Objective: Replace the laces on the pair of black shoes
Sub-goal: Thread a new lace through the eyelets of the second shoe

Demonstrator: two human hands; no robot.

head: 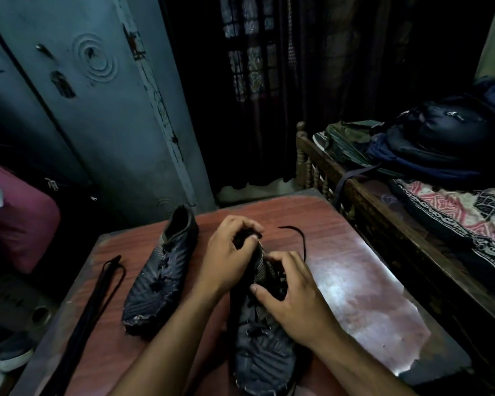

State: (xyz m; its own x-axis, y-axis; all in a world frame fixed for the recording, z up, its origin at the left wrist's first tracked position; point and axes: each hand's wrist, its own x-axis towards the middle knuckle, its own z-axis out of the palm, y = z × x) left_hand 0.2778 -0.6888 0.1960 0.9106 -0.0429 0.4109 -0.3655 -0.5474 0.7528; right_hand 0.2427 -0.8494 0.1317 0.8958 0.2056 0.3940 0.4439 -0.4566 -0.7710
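Two worn black shoes lie on a reddish table (355,281). The left shoe (160,275) lies alone, laced, toe toward me. The right shoe (263,350) sits under both my hands. My left hand (229,258) grips the shoe's collar and tongue at the heel end, fingers curled. My right hand (292,292) pinches the black lace at the upper eyelets. One free lace end (300,238) curls onto the table beyond my hands. A bundle of long black laces (97,304) lies stretched out on the table's left side.
A grey-blue metal cupboard (103,110) stands behind the table on the left. A wooden bed (383,201) with a backpack (429,144) and patterned sheets runs along the right. A pink bag (20,218) and a grey shoe (9,355) are at the left.
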